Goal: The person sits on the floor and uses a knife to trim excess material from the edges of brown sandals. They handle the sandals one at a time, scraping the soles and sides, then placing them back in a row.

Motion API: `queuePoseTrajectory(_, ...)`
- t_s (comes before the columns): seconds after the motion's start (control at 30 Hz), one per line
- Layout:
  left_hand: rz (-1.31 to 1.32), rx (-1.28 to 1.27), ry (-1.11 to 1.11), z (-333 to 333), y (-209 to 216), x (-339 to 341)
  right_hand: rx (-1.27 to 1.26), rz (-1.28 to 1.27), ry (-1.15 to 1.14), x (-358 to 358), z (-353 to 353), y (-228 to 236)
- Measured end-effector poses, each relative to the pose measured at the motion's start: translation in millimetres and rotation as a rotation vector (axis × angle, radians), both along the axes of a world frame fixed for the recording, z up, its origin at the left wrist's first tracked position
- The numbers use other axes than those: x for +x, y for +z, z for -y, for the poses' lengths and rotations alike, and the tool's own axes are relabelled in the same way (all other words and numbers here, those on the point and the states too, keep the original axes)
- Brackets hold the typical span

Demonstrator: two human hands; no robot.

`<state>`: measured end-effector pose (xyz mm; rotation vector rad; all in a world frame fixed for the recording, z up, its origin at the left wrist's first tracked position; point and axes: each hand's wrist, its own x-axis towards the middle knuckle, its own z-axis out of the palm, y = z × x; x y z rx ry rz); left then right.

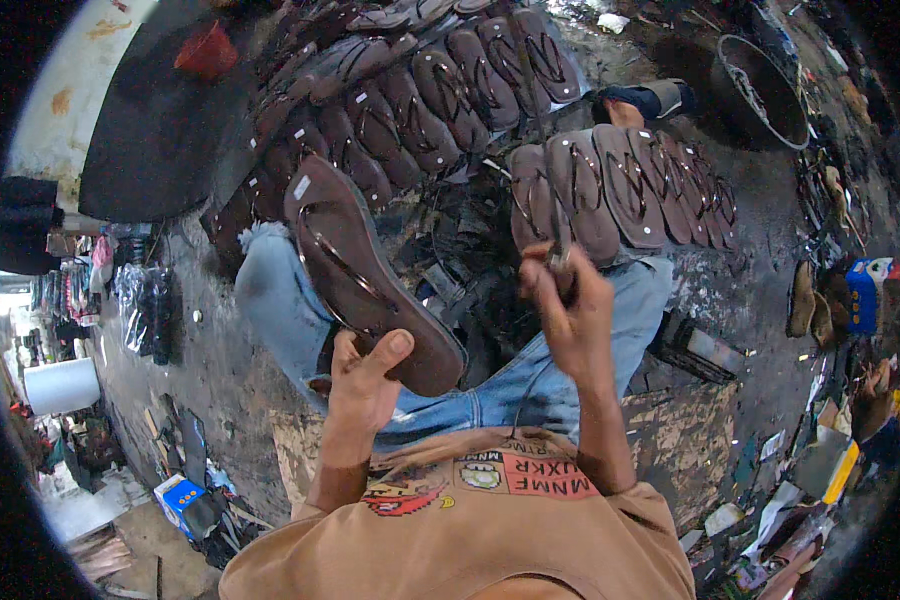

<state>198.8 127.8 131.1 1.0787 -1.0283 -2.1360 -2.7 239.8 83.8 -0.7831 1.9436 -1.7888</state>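
My left hand (368, 375) grips the heel end of a dark brown flip-flop (355, 275), thumb on top of the sole. The flip-flop is tilted over my left thigh, its shiny thong straps facing up and a small white label at the toe. My right hand (570, 305) is closed around a thin, dark, rod-like tool (560, 205) that points away from me; its exact kind is unclear. Just beyond that hand lies a row of brown flip-flops (630, 185), overlapping one another. Another long row of flip-flops (435, 105) curves across the far left.
I sit with knees apart in jeans (280, 285). A round basin (760, 90) stands far right, near a foot in a dark shoe (650, 100). A red container (206, 50) is far left. Blue boxes (868, 292) and scraps lie at the sides.
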Motion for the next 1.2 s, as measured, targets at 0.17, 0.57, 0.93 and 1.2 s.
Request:
queuePoseTrajectory(0.17, 0.222, -0.143, -0.161, -3, -9, -20, 0.097, 0.118, 0.133, 63, -9, 1)
queuePoseTrajectory(0.57, -0.267, 0.231, 0.125, 21, 1, -78, 0.163, 0.251, -0.012, 33, -80, 28)
queuePoseTrajectory(0.93, -0.174, 0.168, 0.13, 4, 25, -38, 0.382, -0.079, 0.275, 74, -142, 2)
queuePoseTrajectory(1.2, -0.211, 0.154, 0.19, 5, 27, -31, 0.43, -0.103, 0.337, 88, -164, -7)
